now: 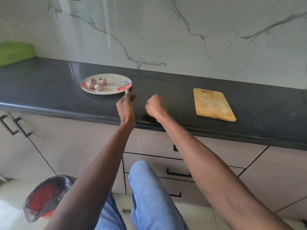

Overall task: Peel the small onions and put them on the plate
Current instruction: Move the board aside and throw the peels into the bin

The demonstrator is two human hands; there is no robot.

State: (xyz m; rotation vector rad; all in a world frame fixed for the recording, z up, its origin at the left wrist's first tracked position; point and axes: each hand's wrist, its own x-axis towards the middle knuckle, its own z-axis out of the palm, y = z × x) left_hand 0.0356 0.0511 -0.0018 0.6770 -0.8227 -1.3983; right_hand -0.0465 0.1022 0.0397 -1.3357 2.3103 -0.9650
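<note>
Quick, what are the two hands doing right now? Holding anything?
Left hand: one finger out, touching the rim of the plate; the rest is blurred, so open or closed cannot be told.
Right hand: curled into a fist; nothing visible in it.

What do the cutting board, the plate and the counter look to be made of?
Cutting board: wood, matte tan with worn, scuffed grain and a slot handle. Plate: glossy, off-white with printed flowers; ceramic or melamine, cannot tell which. Counter: polished dark stone, likely granite, since it mirrors the veined wall.
</note>
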